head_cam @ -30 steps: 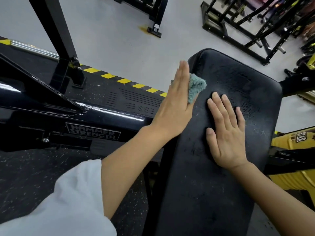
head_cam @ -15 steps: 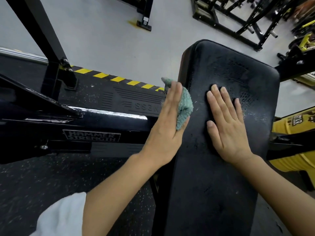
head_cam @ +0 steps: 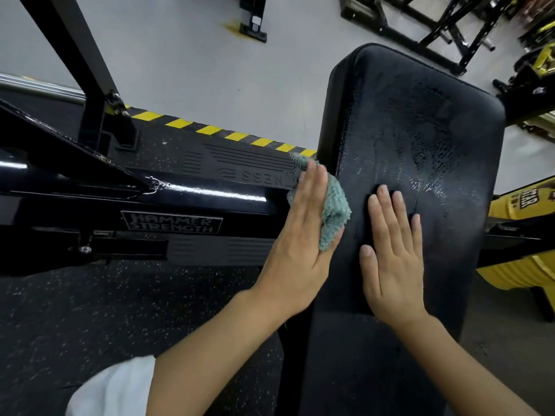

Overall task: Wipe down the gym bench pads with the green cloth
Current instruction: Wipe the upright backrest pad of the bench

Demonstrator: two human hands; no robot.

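We look down at a black gym bench pad (head_cam: 420,115), long and padded, running away from us. Our left hand (head_cam: 303,235) is flat, fingers straight, pressing the green cloth (head_cam: 333,211) against the pad's left side edge; the cloth is bunched between palm and pad. Our right hand (head_cam: 393,256) lies open and flat on the pad's top, holding nothing. The far top surface shows streaky, damp-looking marks. We judge the cloth to be soft, light and floppy, likely to bunch or slip, so it is best trapped under the whole palm with steady pressure. The pad looks firm and smooth-skinned, probably slick where damp. To the left are a black machine frame (head_cam: 171,225) and yellow-striped floor edging (head_cam: 210,130).
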